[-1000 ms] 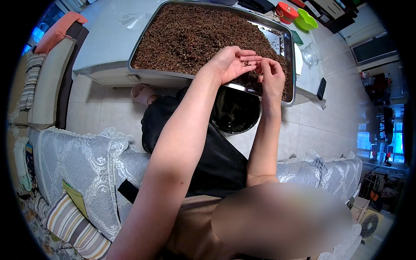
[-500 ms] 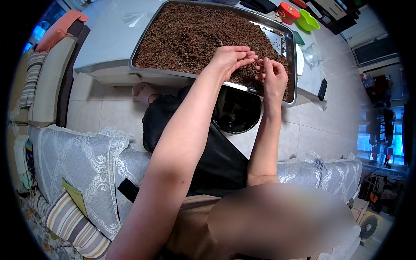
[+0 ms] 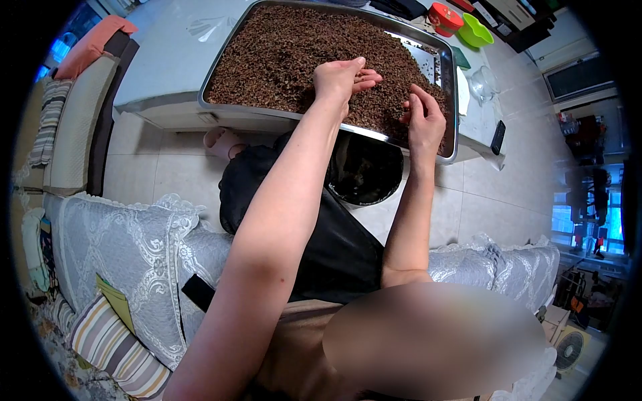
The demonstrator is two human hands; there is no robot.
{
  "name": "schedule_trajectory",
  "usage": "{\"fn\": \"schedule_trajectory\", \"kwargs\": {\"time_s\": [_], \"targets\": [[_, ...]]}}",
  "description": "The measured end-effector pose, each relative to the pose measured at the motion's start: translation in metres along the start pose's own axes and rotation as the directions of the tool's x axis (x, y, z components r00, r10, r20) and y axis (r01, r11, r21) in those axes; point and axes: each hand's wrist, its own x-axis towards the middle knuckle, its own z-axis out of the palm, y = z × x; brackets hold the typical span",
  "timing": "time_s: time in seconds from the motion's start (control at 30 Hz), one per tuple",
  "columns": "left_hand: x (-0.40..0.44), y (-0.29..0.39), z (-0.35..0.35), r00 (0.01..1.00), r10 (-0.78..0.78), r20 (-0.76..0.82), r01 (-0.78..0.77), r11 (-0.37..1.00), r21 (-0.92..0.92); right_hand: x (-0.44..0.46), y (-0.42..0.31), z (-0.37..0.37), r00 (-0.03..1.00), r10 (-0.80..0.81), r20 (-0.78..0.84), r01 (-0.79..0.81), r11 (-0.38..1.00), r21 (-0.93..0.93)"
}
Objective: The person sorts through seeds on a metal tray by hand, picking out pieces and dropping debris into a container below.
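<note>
A large metal tray (image 3: 449, 67) holds a broad heap of small dried reddish-brown bits (image 3: 294, 53), resembling Sichuan peppercorns. Above the heap's near right part, my left hand (image 3: 340, 81) is half cupped, thumb and fingers stretched out and apart. Nothing can be made out in its palm. To its right, over the tray's right end, my right hand (image 3: 426, 117) has its fingers bent in towards the thumb. Whatever its fingertips hold, if anything, is too small to see. A gap separates the two hands.
A dark round bucket (image 3: 366, 170) stands on the floor below the tray's front edge. The tray rests on a white table (image 3: 160, 67). Beyond it are a red tin (image 3: 445, 19), a green bowl (image 3: 476, 31) and a glass dish (image 3: 481, 83). A black remote (image 3: 497, 138) lies at the right.
My hands have parted: the left has moved left and slightly up, its fingers leaving the right hand's fingertips. The right hand has hardly moved.
</note>
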Motion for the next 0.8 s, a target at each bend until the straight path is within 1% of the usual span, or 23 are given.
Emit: {"fn": "schedule_trajectory", "kwargs": {"time_s": [0.07, 0.17, 0.23, 0.33, 0.37, 0.43, 0.47, 0.53, 0.57, 0.67, 0.77, 0.8], "targets": [[-0.002, 0.002, 0.001, 0.999, -0.020, -0.027, 0.021, 1.000, 0.016, 0.000, 0.003, 0.005, 1.000, -0.004, -0.009, 0.004, 1.000, -0.023], [-0.004, 0.002, 0.002, 0.997, -0.056, -0.045, 0.057, 0.998, 0.034, 0.000, 0.006, 0.008, 0.999, 0.049, 0.006, -0.049, 0.999, -0.019], [-0.003, 0.001, 0.002, 0.995, -0.097, -0.039, 0.097, 0.995, 0.021, 0.002, 0.014, 0.011, 1.000, 0.022, 0.008, -0.022, 1.000, 0.004], [0.001, -0.003, -0.001, 0.991, -0.136, -0.015, 0.134, 0.988, -0.079, 0.003, 0.016, 0.011, 1.000, 0.017, 0.013, -0.018, 0.999, 0.031], [0.003, -0.004, -0.002, 0.989, -0.146, 0.016, 0.147, 0.980, -0.132, 0.003, 0.014, 0.012, 1.000, 0.022, 0.016, -0.022, 0.999, 0.039], [0.007, -0.008, -0.005, 0.984, -0.161, 0.081, 0.175, 0.956, -0.236, 0.001, 0.008, 0.011, 0.993, 0.096, 0.068, -0.104, 0.986, 0.129], [0.009, -0.010, -0.007, 0.979, -0.158, 0.132, 0.188, 0.947, -0.259, 0.000, 0.006, 0.011, 0.987, 0.131, 0.096, -0.146, 0.974, 0.172], [0.011, -0.013, -0.010, 0.961, -0.149, 0.232, 0.217, 0.928, -0.303, 0.001, 0.008, 0.011, 0.995, 0.051, 0.091, -0.064, 0.986, 0.154], [0.012, -0.014, -0.010, 0.956, -0.162, 0.245, 0.239, 0.915, -0.325, 0.001, 0.009, 0.012, 0.996, 0.010, 0.089, -0.023, 0.989, 0.145], [0.010, -0.008, -0.007, 0.939, -0.195, 0.283, 0.296, 0.878, -0.377, 0.004, 0.014, 0.014, 0.989, -0.148, 0.002, 0.147, 0.987, 0.071], [0.010, -0.008, -0.006, 0.923, -0.221, 0.316, 0.338, 0.859, -0.385, 0.000, 0.000, 0.013, 0.982, -0.187, -0.020, 0.187, 0.982, -0.002], [0.009, -0.007, -0.005, 0.915, -0.233, 0.330, 0.354, 0.857, -0.374, -0.001, -0.002, 0.015, 0.974, -0.226, -0.021, 0.225, 0.973, -0.050]]}}
